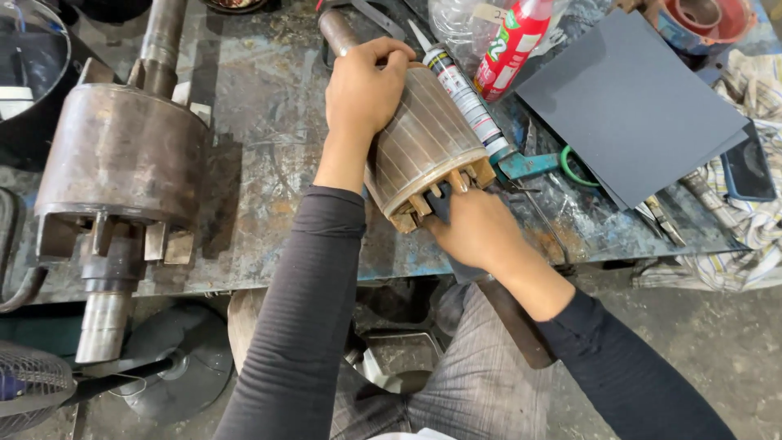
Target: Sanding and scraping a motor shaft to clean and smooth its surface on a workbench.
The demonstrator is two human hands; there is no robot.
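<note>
A motor rotor [428, 143] with a ribbed, brownish metal core lies on the worn metal bench [261, 155], its shaft [336, 31] pointing away from me. My left hand [362, 90] rests on top of the core, fingers curled over its far edge. My right hand [472, 228] presses against the near end of the rotor, where short fins stick out, with a dark piece of abrasive sheet [440, 204] under its fingers.
A larger rusty rotor [122, 155] with a long shaft lies at the left. A sealant tube [464, 94], a red bottle [511, 45], dark sandpaper sheets [635, 106], green-handled scissors [562, 167] and rags [749, 220] crowd the right. A fan [32, 383] stands below.
</note>
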